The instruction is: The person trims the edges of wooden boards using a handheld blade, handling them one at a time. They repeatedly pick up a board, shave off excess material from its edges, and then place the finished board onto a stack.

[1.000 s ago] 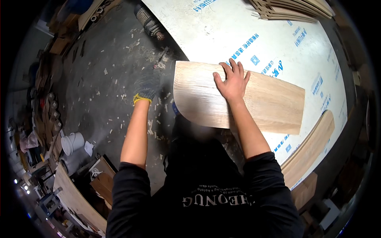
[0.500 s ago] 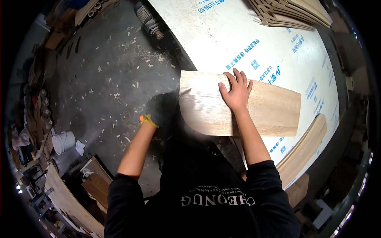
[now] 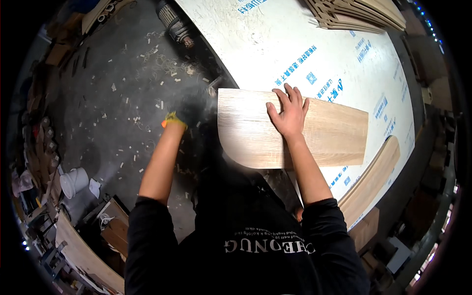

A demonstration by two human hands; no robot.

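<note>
A pale wooden panel [image 3: 324, 135] with one rounded corner lies on the white film-covered table [image 3: 275, 44], its left end sticking out over the table edge. My right hand [image 3: 290, 113] rests flat on the panel's upper middle, fingers spread. My left hand [image 3: 191, 109] wears a dark glove with a yellow cuff and hovers just left of the panel's left edge, over the floor. It is blurred in a haze of dust, so I cannot see whether it holds anything.
A stack of curved wooden pieces [image 3: 359, 14] lies at the table's far end. A long curved wooden strip [image 3: 373, 177] lies along the table's right edge. Wood chips litter the grey floor [image 3: 123, 88]. A white bucket [image 3: 73, 182] and a motor-like tool [image 3: 174, 22] stand on it.
My gloved left hand dropped away from the panel's left edge and has come back up beside it. My right hand stays flat on the panel, which has barely shifted.
</note>
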